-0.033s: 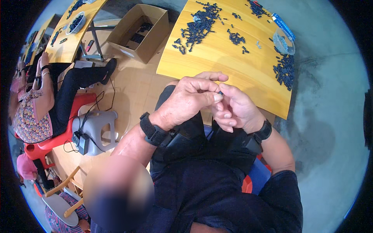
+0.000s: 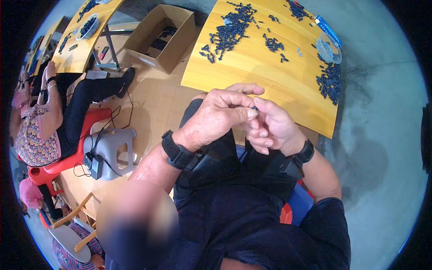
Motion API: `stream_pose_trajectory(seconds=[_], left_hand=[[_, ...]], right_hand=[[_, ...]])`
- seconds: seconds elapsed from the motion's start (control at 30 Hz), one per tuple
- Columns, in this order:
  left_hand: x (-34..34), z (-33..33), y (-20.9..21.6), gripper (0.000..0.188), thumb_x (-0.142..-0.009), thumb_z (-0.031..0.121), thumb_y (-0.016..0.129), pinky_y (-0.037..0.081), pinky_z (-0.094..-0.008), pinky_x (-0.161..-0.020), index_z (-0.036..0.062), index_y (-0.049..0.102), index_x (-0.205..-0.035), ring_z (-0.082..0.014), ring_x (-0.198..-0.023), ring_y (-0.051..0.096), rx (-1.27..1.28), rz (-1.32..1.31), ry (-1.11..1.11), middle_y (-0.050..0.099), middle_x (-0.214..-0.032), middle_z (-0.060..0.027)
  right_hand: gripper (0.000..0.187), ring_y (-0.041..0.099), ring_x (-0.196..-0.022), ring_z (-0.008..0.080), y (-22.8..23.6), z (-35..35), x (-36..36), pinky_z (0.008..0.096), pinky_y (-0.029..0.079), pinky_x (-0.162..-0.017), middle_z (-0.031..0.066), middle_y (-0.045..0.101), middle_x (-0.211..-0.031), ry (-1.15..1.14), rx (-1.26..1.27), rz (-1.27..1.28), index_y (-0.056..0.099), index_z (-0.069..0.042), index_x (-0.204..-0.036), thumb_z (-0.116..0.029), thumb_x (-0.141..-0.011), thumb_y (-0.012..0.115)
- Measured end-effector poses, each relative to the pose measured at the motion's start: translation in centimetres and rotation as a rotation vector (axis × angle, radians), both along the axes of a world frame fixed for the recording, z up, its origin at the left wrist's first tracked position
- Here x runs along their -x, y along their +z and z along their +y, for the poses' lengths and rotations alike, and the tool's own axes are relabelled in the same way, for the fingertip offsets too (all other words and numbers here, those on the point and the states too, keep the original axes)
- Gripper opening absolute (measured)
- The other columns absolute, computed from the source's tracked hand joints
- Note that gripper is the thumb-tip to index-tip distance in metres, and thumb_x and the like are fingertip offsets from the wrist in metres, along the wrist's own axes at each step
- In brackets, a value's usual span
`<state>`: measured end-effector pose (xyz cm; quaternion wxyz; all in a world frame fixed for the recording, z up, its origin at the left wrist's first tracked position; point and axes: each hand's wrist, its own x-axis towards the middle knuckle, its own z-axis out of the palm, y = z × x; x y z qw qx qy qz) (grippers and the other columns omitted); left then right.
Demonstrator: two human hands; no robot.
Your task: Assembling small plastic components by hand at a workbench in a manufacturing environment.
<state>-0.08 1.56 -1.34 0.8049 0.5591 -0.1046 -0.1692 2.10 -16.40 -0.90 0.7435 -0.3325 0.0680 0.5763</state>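
Observation:
My left hand (image 2: 220, 112) and my right hand (image 2: 278, 122) meet over my lap, just off the near edge of the wooden table (image 2: 261, 78). Between their thumbs and fingertips is a small dark piece (image 2: 255, 108), mostly hidden by the fingers. Both hands are closed on it, with the right hand's lower fingers loosely curled. Ahead on the table lie a big heap of small black plastic parts (image 2: 231, 31), a smaller cluster (image 2: 273, 43) and another heap by the right edge (image 2: 329, 83).
A clear tub (image 2: 332, 50) of small pale bits stands at the table's right edge, beside a blue-and-white box (image 2: 328, 31). Left of the table is an open cardboard box (image 2: 180, 45). Another person (image 2: 40, 130) sits far left near a grey stool (image 2: 114, 148) with cables.

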Motion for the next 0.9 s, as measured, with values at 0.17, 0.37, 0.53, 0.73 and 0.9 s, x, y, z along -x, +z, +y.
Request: stream_pose_trajectory(seconds=[0.17, 0.37, 0.53, 0.73, 0.9], left_hand=[[-0.2, 0.5, 0.4, 0.009, -0.084, 0.001, 0.061, 0.041, -0.0353, -0.097, 0.0018, 0.069, -0.078, -0.0223, -0.122, 0.048, 0.014, 0.068, -0.035, 0.058, -0.12, -0.0156], [-0.5, 1.0, 0.1, 0.014, -0.084, 0.0, 0.06, 0.041, -0.0355, -0.097, 0.0004, 0.07, -0.093, -0.0218, -0.118, 0.05, 0.015, 0.081, -0.096, 0.055, -0.124, -0.017], [-0.3, 0.6, -0.2, 0.012, -0.08, 0.0, 0.063, 0.045, -0.0297, -0.089, -0.0015, 0.071, -0.089, -0.0167, -0.104, 0.058, -0.003, 0.107, -0.046, 0.059, -0.118, -0.0105], [-0.5, 1.2, -0.3, 0.008, -0.082, 0.0, 0.062, 0.046, -0.0291, -0.088, -0.0025, 0.068, -0.084, -0.0148, -0.1, 0.058, 0.029, 0.178, -0.054, 0.059, -0.116, -0.0125], [-0.5, 0.8, -0.1, 0.007, -0.082, -0.001, 0.062, 0.047, -0.0271, -0.083, -0.003, 0.067, -0.086, -0.0138, -0.094, 0.059, -0.001, 0.097, -0.023, 0.061, -0.111, -0.0114]], right_hand=[[0.048, 0.036, -0.031, 0.0103, -0.5, 1.3, 1.5, 0.0325, 0.043, -0.032, -0.0035, 0.031, -0.045, -0.163, -0.04, 0.005, 0.044, -0.013, -0.064, -0.051, -0.093, 0.043], [0.05, 0.032, -0.031, 0.0099, -0.1, 3.1, 2.7, 0.0348, 0.045, -0.034, -0.0041, 0.029, -0.044, -0.316, -0.108, 0.083, 0.04, -0.014, -0.059, -0.05, -0.092, 0.047], [0.046, 0.033, -0.032, 0.0093, 0.2, 2.7, 2.6, 0.0348, 0.048, -0.038, -0.0055, 0.029, -0.045, -0.299, -0.049, 0.08, 0.043, -0.014, -0.063, -0.047, -0.094, 0.047], [0.06, 0.038, -0.035, 0.0115, 0.0, 2.0, 2.0, 0.0395, 0.052, -0.042, -0.0028, 0.034, -0.048, -0.208, -0.115, 0.086, 0.048, -0.01, -0.067, -0.062, -0.093, 0.031], [0.068, 0.042, -0.039, 0.0134, -0.6, 1.0, 1.3, 0.0395, 0.053, -0.044, -0.0009, 0.037, -0.053, -0.141, -0.083, -0.009, 0.05, -0.008, -0.073, -0.067, -0.092, 0.022]])
